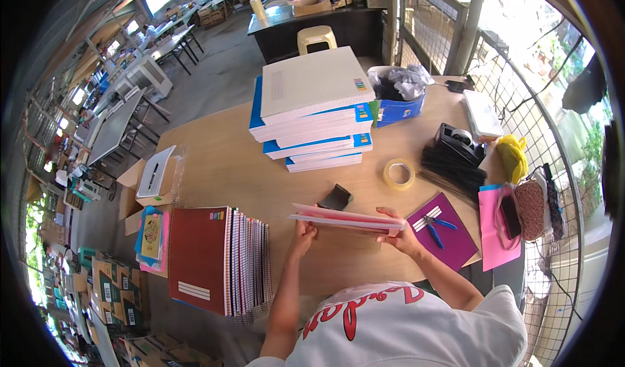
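Above the near part of the light-brown, smooth-topped table (221, 165), we hold a thin, flat sheaf of white and pink sheets (348, 221) between our two hands, tilted so that it shows almost edge-on. Our left hand (303, 237) is closed around its left end; our right hand (398, 235) grips the right end, thumb and fingers on either side of it. We cannot tell whether the sheaf is bound. Just beyond it lies a small black block-like object (336, 197), and farther off stands a tall stack of thick books with white and blue covers (316, 90).

To our left sits a pile of spiral-bound notebooks under a reddish-brown cover (198, 253). On our right, blue-handled pliers (445, 224) rest on a flat purple notebook (449, 253), near the right hand. Beyond that we see a roll of clear yellowish tape (388, 173), a bundle of thin black strands (452, 171) and a black tape dispenser (449, 140).
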`<state>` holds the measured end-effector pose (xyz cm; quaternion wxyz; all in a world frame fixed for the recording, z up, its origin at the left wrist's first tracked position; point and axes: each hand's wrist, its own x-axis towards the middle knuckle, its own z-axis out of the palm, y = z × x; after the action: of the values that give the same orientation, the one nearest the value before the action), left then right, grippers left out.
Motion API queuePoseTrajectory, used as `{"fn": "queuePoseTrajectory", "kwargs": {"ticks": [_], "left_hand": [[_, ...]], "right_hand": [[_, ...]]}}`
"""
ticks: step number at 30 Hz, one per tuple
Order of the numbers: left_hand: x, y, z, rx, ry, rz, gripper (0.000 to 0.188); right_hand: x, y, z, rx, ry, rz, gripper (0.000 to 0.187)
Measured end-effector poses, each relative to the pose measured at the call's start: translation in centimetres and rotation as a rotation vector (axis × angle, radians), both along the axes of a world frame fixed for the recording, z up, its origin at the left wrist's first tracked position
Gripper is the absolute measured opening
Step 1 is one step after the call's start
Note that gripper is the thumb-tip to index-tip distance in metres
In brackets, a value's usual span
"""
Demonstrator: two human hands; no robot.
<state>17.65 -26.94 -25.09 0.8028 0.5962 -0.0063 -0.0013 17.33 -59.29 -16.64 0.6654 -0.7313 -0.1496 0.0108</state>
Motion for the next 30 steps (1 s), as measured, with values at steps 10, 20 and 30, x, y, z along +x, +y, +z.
{"fn": "queuePoseTrajectory", "kwargs": {"ticks": [10,20,30], "left_hand": [[-5.7,-10.6,16.4,1.198,-0.6,0.613,0.066],[-0.5,-16.9,18.1,1.36,-0.645,0.192,0.031],[0.9,-19.4,17.5,1.406,-0.603,0.339,0.02]], "right_hand": [[5.5,-1.0,-5.0,0.095,0.092,0.219,0.035],[12.4,-11.9,-3.0,-0.9,-0.407,-0.41,0.021],[13.7,-14.8,0.9,-0.868,-0.564,-0.296,0.034]]}}
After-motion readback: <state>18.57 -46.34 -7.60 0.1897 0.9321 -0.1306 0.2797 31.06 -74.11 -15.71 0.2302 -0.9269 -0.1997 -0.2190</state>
